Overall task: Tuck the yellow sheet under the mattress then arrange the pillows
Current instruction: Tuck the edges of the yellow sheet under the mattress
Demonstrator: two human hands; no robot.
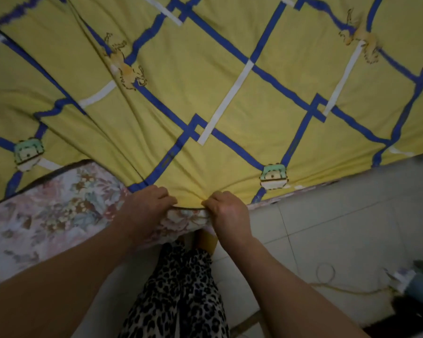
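The yellow sheet (230, 89) lies spread over the floral mattress (47, 215), its gathered corner pointing toward the person at the mattress's near corner. The left hand (144, 208) and right hand (227, 213) each pinch that corner with curled fingers, above pale floor tiles (340, 215).

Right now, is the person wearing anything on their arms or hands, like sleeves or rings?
No sleeves show: both forearms are bare up to the picture's edge. The left hand and right hand have no gloves, and no rings, watch or bracelets show. Below is leopard-print clothing.
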